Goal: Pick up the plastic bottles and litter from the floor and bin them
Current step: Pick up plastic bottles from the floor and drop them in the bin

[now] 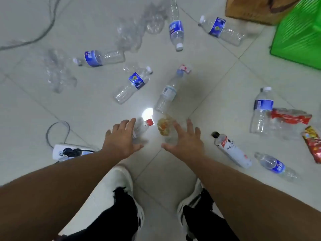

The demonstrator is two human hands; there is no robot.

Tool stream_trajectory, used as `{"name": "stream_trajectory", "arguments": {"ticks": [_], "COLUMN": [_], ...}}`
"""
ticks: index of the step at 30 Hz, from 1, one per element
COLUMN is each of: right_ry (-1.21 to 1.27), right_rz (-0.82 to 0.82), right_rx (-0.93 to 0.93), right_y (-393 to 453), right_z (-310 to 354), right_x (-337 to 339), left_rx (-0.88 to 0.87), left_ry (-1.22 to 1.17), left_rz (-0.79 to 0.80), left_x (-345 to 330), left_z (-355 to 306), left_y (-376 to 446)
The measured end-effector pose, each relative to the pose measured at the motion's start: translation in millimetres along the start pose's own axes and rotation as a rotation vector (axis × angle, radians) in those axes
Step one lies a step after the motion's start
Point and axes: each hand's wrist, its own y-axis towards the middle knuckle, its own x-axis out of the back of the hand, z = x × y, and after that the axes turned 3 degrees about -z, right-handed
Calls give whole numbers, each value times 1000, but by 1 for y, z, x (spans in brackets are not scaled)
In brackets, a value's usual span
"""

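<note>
Several empty plastic bottles lie scattered on the pale tiled floor. My left hand [121, 140] hovers with fingers spread over a small clear bottle with a red cap [143, 126]. My right hand [185, 140] is also spread, just over a crumpled yellowish wrapper [165, 126]. Neither hand holds anything. A bottle with a white label and black cap [231, 150] lies right of my right hand. Blue-labelled bottles lie ahead [133, 85] and at the right [262, 110]. A green bin [298, 33] stands at the top right.
A white power strip [69, 151] with plugs and a cable lies left of my left arm. Red snack wrappers [290, 116] lie at the right edge. A cardboard box [257, 9] stands beside the green bin. My white shoes [121, 178] stand below my hands.
</note>
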Motion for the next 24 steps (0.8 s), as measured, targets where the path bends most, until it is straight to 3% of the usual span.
{"name": "stream_trajectory", "arguments": {"ticks": [6,12,18,24], "right_ry": [-235,-198,-100,-85], "right_rz": [-223,-206,-185,-170], "right_rx": [101,215,192,166], "right_y": [74,91,24,-80], "right_z": [-1,-8,10,71], "right_x": [-76,-98,-30,97], "left_rx": [-13,48,87,148], "left_ry": [16,-4,-36,-108], "left_rz": [-58,-62,-84,-115], "left_x": [-74,-78,6,142], "left_z": [29,41,32,11], "left_y": [39,49,10,-75]}}
